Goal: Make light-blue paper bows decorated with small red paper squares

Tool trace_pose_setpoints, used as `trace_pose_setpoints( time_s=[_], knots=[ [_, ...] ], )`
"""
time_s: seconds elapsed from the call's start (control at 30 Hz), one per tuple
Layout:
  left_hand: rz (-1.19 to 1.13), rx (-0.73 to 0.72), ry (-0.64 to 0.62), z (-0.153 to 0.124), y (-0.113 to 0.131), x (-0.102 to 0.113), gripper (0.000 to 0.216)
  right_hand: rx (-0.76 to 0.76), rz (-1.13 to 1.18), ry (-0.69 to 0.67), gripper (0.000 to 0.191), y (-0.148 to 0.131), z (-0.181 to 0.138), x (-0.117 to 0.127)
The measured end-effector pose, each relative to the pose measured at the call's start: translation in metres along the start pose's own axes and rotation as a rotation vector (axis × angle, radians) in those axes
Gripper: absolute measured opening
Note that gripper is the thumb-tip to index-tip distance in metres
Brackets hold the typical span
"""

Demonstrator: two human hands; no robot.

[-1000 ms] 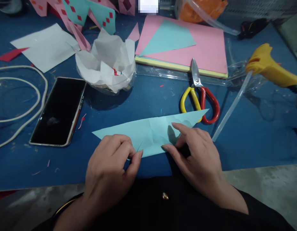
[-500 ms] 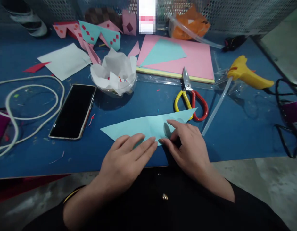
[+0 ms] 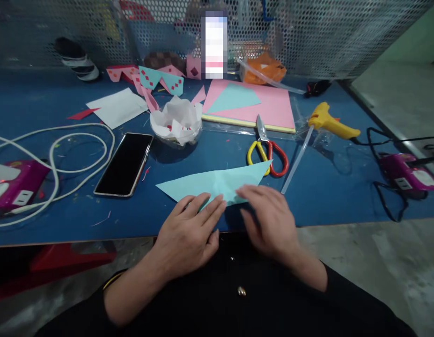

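A light blue sheet of paper [image 3: 217, 180], pointed at both ends, lies near the front edge of the blue table. Across its lower left edge rests my left hand [image 3: 192, 229], fingers stretched out and pressing on the paper. My right hand [image 3: 271, 217] is over the lower right part, blurred, its thumb apart from the fingers and nothing seen between them. Whether its fingertips touch the paper I cannot tell. The paper's right tip overlaps the handles of a pair of scissors [image 3: 269, 152] with one yellow and one red handle.
A phone [image 3: 124, 164], white cable [image 3: 55, 164] and paper-lined bowl [image 3: 176, 124] stand left. Behind are pink sheets [image 3: 276, 105] and decorated paper cut-outs [image 3: 160, 79]. At right lie a yellow glue gun [image 3: 332, 122] with a glue stick and a purple power socket [image 3: 406, 175].
My right hand's thumb has come off the paper's lower edge, and its fingers have spread further from the thumb. My left hand stays on the paper. The camera view has tilted up.
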State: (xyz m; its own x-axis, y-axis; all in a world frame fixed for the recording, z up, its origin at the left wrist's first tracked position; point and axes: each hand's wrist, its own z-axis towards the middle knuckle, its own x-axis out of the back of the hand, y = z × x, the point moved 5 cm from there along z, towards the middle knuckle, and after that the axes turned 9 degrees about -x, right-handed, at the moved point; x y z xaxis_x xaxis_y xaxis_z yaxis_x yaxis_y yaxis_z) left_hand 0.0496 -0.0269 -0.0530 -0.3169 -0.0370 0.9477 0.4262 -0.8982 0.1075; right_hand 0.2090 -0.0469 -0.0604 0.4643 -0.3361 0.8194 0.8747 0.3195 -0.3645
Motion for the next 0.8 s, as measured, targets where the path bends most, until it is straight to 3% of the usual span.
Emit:
trace_pose_setpoints(
  time_s=[0.07,0.17,0.33,0.5,0.63,0.8],
  knots=[
    [0.007,0.008,0.013,0.000,0.001,0.000,0.041,0.163,0.035,-0.145,0.049,-0.012,-0.008,-0.010],
    [0.036,0.016,0.043,-0.002,0.004,-0.001,0.043,0.235,-0.013,-0.229,0.057,-0.019,-0.017,-0.020],
    [0.077,0.036,0.044,-0.012,0.004,-0.004,0.048,0.237,-0.144,-0.240,0.058,-0.015,-0.024,-0.018],
    [0.124,0.090,0.015,-0.040,-0.003,0.005,0.052,0.210,-0.224,-0.223,0.062,-0.001,-0.030,-0.007],
    [0.114,0.107,-0.033,-0.056,-0.010,0.014,0.050,0.267,-0.312,-0.168,0.050,0.002,-0.025,0.000],
    [-0.032,0.162,0.049,-0.032,-0.033,0.027,0.030,0.391,-0.438,-0.180,0.032,-0.010,0.003,0.004]
  ],
)
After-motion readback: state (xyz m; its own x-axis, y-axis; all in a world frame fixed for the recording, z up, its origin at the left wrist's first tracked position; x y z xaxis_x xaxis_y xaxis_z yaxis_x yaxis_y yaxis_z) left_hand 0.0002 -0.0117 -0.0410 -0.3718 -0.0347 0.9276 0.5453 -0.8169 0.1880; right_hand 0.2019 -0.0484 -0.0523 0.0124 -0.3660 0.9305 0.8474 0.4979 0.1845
